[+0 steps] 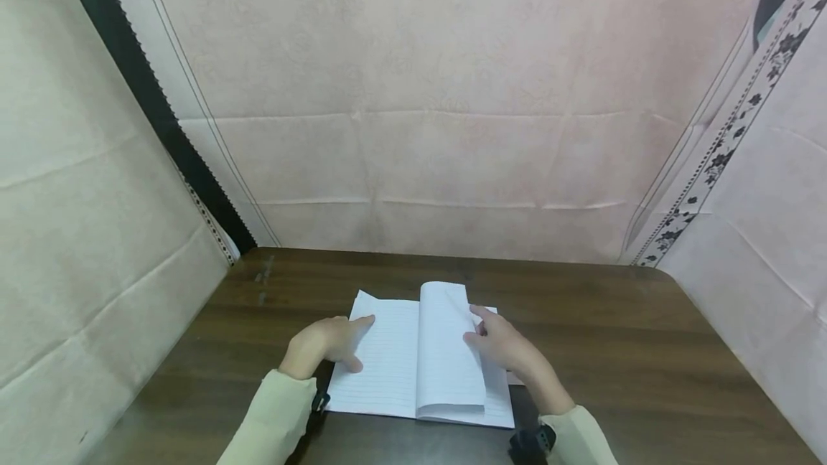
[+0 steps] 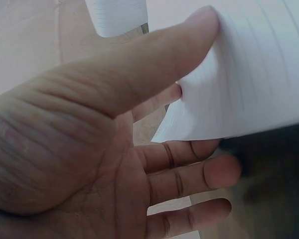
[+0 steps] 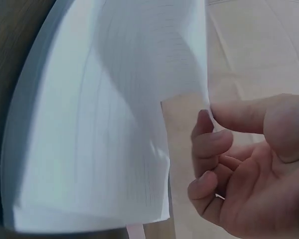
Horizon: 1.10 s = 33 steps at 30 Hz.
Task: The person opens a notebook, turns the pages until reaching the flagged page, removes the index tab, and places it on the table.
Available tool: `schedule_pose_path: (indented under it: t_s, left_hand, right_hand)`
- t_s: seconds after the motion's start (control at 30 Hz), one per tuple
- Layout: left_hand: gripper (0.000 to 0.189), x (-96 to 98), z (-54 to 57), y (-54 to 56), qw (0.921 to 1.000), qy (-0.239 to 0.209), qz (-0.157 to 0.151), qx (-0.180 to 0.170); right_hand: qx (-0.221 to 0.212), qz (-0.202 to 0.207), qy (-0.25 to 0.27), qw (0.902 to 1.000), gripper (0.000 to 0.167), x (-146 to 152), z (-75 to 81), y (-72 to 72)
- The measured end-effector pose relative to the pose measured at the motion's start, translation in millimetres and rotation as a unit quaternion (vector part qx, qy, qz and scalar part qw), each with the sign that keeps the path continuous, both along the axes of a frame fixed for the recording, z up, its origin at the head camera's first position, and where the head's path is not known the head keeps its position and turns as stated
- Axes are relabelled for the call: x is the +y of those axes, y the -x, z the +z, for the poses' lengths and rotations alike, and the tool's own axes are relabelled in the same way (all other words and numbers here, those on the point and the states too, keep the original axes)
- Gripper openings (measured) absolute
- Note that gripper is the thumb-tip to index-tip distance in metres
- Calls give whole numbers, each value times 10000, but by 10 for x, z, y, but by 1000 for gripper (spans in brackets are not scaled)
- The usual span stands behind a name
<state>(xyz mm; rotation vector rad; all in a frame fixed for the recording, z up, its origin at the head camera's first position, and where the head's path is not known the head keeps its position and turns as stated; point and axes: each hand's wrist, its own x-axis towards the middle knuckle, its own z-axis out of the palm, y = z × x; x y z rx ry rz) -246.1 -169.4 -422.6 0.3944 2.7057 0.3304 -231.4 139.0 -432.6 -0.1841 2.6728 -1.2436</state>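
Note:
An open notebook (image 1: 386,364) with lined white pages lies on the wooden table. My left hand (image 1: 329,343) rests at its left edge, thumb and index finger spread over the page (image 2: 259,74). In the left wrist view the thumb lies on the paper and the other fingers extend fairly straight near the page edge. On the opposite side, my right hand (image 1: 507,343) pinches the edge of a raised page (image 1: 449,350) between thumb and index finger. That page (image 3: 124,124) curves up from the spine, above the right-hand pages.
The brown wooden table (image 1: 620,350) extends around the notebook. Pale cloth (image 1: 452,128) hangs behind the table and along both sides. A dark strip (image 1: 155,99) runs down at the left, and a floral border (image 1: 730,142) at the right. Dark wrist devices (image 1: 533,442) sit near the sleeves.

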Motion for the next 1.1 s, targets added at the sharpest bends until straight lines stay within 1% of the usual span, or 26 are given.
schedule_pose_path:
  t_s: [0.1,0.27,0.33,0.37,0.47,0.6,0.73,0.9,1.1]
  left_hand:
    - [88,4,2,3,10000,-11,2,-13]
    - [88,2,0,3,10000,-44,-19,-19]
    - [88,-2,1,4,10000,-52,-24,-39]
    - [88,-3,4,3,10000,-58,-22,-56]
    - [88,-5,4,3,9999,-66,-30,-90]
    - [86,0,3,0,9999,-47,-2,-91]
    - [80,0,8,-8,9999,-37,75,-105]
    - [76,0,22,-9,9998,-26,149,-113]
    - [70,-9,47,-16,9999,14,61,-122]
  right_hand:
    - [2,-153,228,9996,55,6,25,-1]
    - [-8,-281,489,9984,29,-2,43,-3]
    - [-30,-284,592,9978,21,-20,35,-1]
    - [-34,-283,651,9975,20,-33,28,1]
    - [-76,-236,894,9957,24,-80,6,2]
    - [-155,23,1243,9921,31,-161,-39,-15]
    - [-282,331,1450,9885,29,-268,-94,-55]
    - [-366,408,1501,9871,26,-392,-158,-95]
    - [-577,629,1750,9809,25,-479,-241,-101]
